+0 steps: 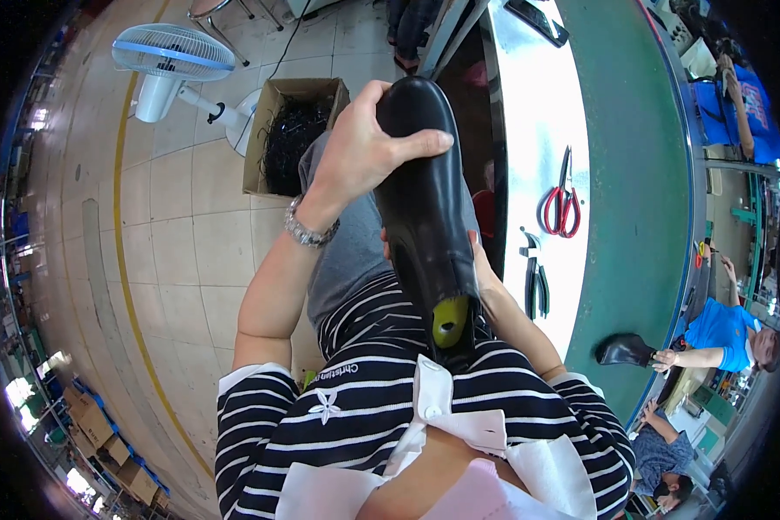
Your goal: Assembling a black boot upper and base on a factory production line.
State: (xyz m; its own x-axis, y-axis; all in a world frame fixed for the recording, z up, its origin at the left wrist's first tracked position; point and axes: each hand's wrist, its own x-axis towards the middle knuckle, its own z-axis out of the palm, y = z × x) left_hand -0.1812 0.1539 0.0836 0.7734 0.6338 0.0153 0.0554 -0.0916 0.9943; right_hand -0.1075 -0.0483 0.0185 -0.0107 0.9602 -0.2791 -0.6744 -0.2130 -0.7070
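Note:
A black leather shoe upper (420,199) lies lengthwise in front of my body, toe pointing away and the opening toward my chest. Inside that opening a yellow-green shoe last (449,322) with a dark hole shows. My left hand (368,147), a metal watch on its wrist, grips the toe end with the thumb laid across the top. Lower down, my right hand (485,267) holds the shoe from its right side and underneath, with most fingers hidden by it.
On the metal worktop (537,113) at right lie red-handled scissors (562,204), black-handled pliers (536,276) and a phone (537,21). Beyond runs a green belt (620,217), where a co-worker's hand touches another black shoe (624,349). At left stand a fan (173,65) and a carton (256,152) of black scraps.

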